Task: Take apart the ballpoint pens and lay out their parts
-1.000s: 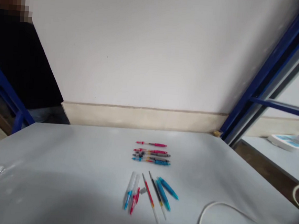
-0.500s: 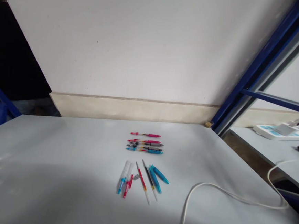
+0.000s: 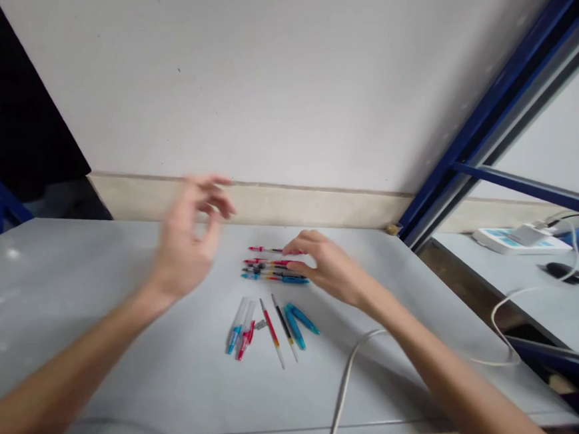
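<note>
Head view, one moment.

Left hand [image 3: 187, 242]: raised above the table [image 3: 415, 280], left of the pens, not touching the surface. Motion-blurred. Fingers [image 3: 215, 201] loosely curled, thumb apart from them, nothing held.

Right hand [image 3: 328, 267]: low over the right-hand ends of the row of pens [image 3: 266, 262], palm down, fingers stretched toward the left. Fingertips and thumb lie on or just above the red pens in the row; contact looks likely, but the view does not settle whether any pen is pinched.

Row of pens: four, parallel, lying crosswise at mid-table; two red at the far side, a dark one next, a blue one nearest.

Loose pen parts [image 3: 270, 329]: nearer the table's front edge, just short of the row, fanned out. Clear barrels with blue and red ends at left, thin refills in the middle, two blue grips [image 3: 296, 324] at right. Untouched by either hand.

White cable [image 3: 342, 388]: runs over the front edge, passing under the right forearm.
</note>
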A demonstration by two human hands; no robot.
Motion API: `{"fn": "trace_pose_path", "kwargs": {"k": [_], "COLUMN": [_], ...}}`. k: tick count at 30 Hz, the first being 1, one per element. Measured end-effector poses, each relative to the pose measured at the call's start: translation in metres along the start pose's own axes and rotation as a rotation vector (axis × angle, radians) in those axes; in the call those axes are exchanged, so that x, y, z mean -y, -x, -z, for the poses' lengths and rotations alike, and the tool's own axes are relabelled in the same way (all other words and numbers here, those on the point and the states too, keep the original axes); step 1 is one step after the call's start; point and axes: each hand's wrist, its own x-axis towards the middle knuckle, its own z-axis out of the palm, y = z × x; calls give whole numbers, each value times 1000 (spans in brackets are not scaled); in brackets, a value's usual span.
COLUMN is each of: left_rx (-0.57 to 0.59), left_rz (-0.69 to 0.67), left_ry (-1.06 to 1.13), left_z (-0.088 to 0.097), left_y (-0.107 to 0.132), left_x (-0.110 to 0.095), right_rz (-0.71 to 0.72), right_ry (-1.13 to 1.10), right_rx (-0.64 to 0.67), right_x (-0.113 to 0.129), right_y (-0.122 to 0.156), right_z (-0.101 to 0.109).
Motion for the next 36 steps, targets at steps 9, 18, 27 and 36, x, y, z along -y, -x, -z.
{"fn": "trace_pose_path", "kwargs": {"k": [9, 18, 27, 36], "left_rx": [478, 478, 479, 430], "left_rz": [-72, -138, -221, -118], "left_ry": [-187, -253, -283, -294], "left_z": [-47, -46, -52, -52], "left_y": [55, 53, 55, 61], "left_x": [46, 44, 36, 32], "right_rz": [69, 51, -234, -262], "right_ry": [146, -75, -438, -428], "right_rx": [110, -27, -269, -213], "right_x": [-26, -18, -5, -1], "right_y": [12, 10, 11, 13], "right_z": [-44, -44, -53, -57]}}
